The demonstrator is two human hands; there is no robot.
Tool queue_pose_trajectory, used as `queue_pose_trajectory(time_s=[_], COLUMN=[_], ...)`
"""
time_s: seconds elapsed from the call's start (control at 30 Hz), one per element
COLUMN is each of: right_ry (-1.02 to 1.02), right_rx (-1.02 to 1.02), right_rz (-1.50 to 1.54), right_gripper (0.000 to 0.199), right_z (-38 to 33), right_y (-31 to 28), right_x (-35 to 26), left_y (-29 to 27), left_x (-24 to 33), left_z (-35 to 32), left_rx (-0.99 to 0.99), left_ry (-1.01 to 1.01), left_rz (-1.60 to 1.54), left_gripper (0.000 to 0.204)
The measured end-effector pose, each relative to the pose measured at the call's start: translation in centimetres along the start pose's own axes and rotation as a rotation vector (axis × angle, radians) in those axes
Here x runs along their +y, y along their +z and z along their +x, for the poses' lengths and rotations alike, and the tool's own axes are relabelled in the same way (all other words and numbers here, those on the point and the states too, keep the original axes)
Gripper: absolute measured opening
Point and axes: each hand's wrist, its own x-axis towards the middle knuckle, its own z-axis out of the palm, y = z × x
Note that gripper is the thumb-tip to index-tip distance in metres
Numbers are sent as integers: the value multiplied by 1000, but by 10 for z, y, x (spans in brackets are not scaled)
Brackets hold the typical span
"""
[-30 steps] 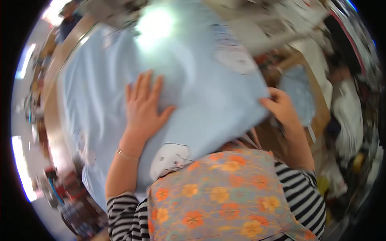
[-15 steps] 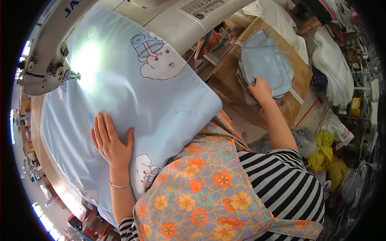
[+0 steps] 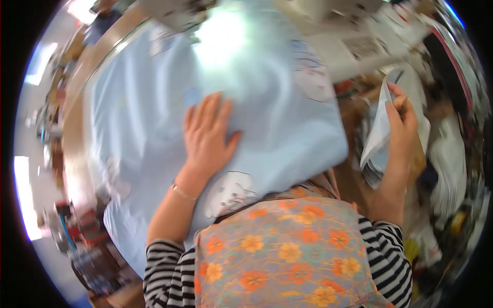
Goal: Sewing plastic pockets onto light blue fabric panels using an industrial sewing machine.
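A large light-blue cloth (image 3: 292,136) printed with white cartoon animals spreads over the sewing table and hangs toward my lap. My left hand (image 3: 208,136) lies flat on it, fingers stretched out, below the bright lamp glow. Off to the right, my right hand (image 3: 403,120) pinches the upper edge of a pale blue fabric piece (image 3: 378,134) between thumb and fingers. That piece hangs down, partly folded, its underside whitish. Behind and below it a stack of similar blue pieces (image 3: 379,161) shows only in part. Motion blurs the picture.
The sewing machine head (image 3: 177,13) stands at the top, at the cloth's far side. A brown cardboard box (image 3: 352,192) is under the stack. Bundled white cloth (image 3: 446,164) hangs at the right. A person (image 3: 102,23) appears at the far upper left.
My right hand has lifted a blue fabric piece up from the stack on the box. My left hand still rests on the large cloth. The whole view has turned and shifted.
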Motion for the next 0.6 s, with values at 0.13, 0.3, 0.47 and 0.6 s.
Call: queue_pose_trajectory(time_s=[0.13, 0.3, 0.47, 0.6], right_ry=[-269, -575, -615, -563], right_rx=[-591, -997, -687, -806], right_rz=[5, 151, -292, -358], right_gripper=[10, 20, 24, 31], right_z=[-20, -59, -31, -50], right_y=[121, 192, 210, 211], right_x=[-118, -135, -85, -91], left_y=[-37, -58, -77, -72], left_x=[0, -56, -96, -89], left_z=[5, -17, -49, 12], left_rx=[-20, -36, 106, 329], left_ry=[-213, -703, -732, -305], left_rz=[-821, -1057, -68, 182], left_gripper=[60, 57, 55, 49])
